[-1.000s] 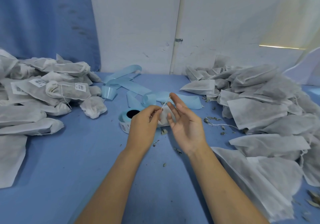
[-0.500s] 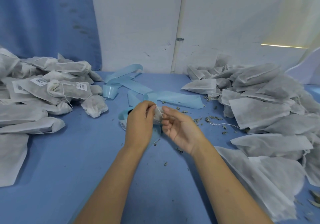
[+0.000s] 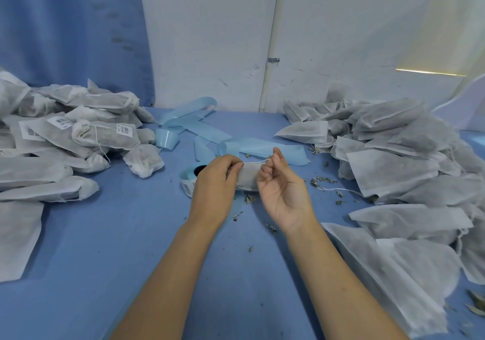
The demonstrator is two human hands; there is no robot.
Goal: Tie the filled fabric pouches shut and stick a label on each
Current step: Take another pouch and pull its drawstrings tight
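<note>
White fabric pouch [image 3: 248, 178] lay crosswise between both hands just above the table [image 3: 131, 234], the left hand [image 3: 215, 182] gripping its left end, seemingly the neck, the right hand [image 3: 283, 190] pinching the drawstring [image 3: 256, 161] stretched rightward over it.

The pouch [image 3: 248, 178] you hold is thin non-woven cloth, matt and faintly fuzzy, greyish where the filling shows through. Its string [image 3: 258, 161] is fine white thread. The left heap [image 3: 78, 119] and the right heap [image 3: 393, 166] are the same soft fabric. The labels [image 3: 124, 129] on the left heap are matt white paper. Across the far middle of the table [image 3: 118, 247], the backing strip [image 3: 204, 132] is pale blue, smooth and glossy. The table itself looks matt blue and finely textured. The far wall [image 3: 210, 37] is chalky white paint, scuffed and chipped.
</note>
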